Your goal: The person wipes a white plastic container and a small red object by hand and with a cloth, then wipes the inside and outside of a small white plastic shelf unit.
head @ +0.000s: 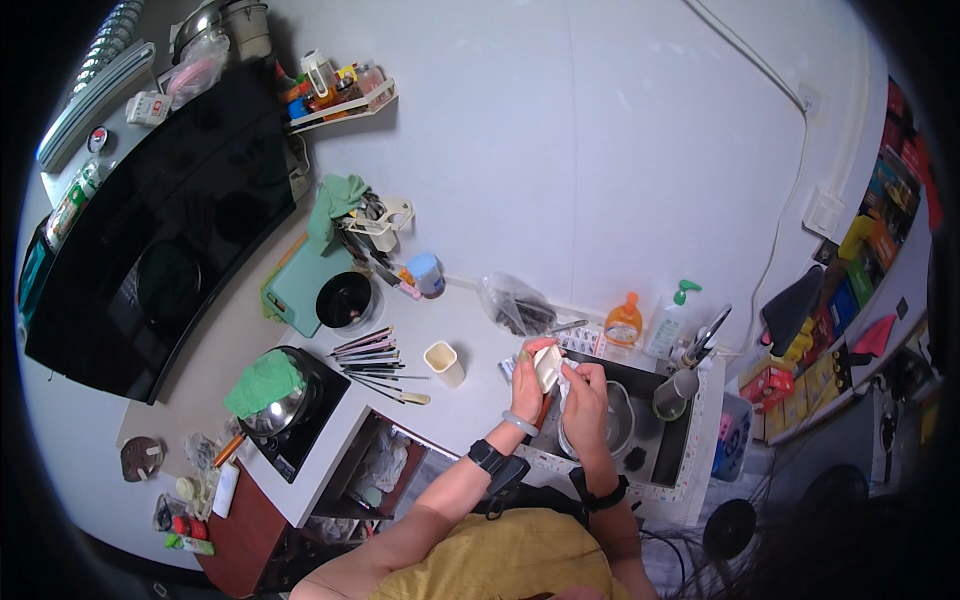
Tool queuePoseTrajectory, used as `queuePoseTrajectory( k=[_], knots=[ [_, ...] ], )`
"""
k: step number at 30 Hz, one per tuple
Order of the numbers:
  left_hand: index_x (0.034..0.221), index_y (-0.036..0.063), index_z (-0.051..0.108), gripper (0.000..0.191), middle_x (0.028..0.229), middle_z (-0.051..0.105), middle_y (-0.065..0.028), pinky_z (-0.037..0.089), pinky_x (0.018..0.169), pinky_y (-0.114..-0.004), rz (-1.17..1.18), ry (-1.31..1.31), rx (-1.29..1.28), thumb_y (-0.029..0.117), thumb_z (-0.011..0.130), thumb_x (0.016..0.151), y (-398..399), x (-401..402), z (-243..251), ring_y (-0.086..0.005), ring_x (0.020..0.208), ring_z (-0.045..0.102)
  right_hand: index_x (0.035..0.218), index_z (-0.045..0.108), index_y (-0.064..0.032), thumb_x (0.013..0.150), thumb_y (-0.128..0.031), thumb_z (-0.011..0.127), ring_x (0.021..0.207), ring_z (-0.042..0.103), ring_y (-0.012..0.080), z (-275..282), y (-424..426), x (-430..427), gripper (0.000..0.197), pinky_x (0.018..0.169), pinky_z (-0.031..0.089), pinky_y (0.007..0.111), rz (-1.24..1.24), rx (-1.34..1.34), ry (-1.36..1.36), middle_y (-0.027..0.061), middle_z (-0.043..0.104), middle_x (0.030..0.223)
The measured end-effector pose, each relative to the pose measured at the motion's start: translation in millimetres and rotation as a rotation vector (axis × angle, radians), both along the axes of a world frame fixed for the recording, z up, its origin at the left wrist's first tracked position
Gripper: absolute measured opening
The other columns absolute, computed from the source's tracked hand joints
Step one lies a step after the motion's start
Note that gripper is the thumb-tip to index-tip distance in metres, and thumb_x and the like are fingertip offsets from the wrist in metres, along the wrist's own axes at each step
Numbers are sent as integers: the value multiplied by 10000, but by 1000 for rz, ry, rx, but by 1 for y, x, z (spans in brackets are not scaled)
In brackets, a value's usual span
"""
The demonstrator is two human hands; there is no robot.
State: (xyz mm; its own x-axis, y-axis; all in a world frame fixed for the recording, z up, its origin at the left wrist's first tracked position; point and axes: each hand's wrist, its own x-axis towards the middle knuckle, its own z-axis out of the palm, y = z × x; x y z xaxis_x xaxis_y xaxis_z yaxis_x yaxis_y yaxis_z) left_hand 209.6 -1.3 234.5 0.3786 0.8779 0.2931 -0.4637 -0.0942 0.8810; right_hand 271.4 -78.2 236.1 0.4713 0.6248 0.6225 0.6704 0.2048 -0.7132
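My left hand (528, 386) grips a small cream plastic piece (548, 367), perhaps a lid or shallow tray, held up near the left edge of the sink (660, 450). Against that piece, my right hand (584, 405) pinches a crumpled white cloth or tissue (564, 375); its fingers hide part of it. Below my hands, a metal pot or bowl (621, 427) sits in the dark basin. On the white counter to the left stands an upright cream square cup (444, 363). Beside this cup, several chopsticks and thin utensils (367, 354) lie fanned out.
A plastic bag with dark contents (517, 307), an orange soap bottle (624, 321) and a green-topped pump bottle (671, 322) line the wall. A grey cup (675, 394) stands by the sink's right side. Left are a black bowl (343, 300) and a lidded pan (277, 409) under a green cloth.
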Motion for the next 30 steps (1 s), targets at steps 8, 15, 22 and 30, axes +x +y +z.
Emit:
queuePoseTrajectory(
  k=[8,15,22,30],
  knots=[
    [1001,-9,523,513,982,526,-98,391,845,-303,36,130,204,374,185,953,2,5,7,-182,919,513,936,588,28,691,65,503,856,493,304,-3,8,4,262,749,411,346,-88,-133,-117,146,492,900],
    [1037,0,515,563,932,556,-83,440,784,-283,-121,23,-119,442,180,942,11,2,-1,-152,851,552,950,604,22,695,88,486,813,504,290,21,-12,20,288,723,415,334,-24,-12,-23,145,490,854],
    [1010,3,538,526,946,557,-82,409,814,-293,70,130,107,389,184,954,6,11,-6,-160,881,519,1045,567,17,726,42,512,853,477,294,3,13,-7,325,765,395,344,-101,-51,-119,150,481,901],
    [1052,10,512,501,914,565,-81,438,780,-266,-140,2,-119,389,199,956,7,5,4,-150,844,555,942,574,35,729,48,500,794,518,274,2,-8,33,227,714,423,321,-64,7,105,132,502,869]
  ],
)
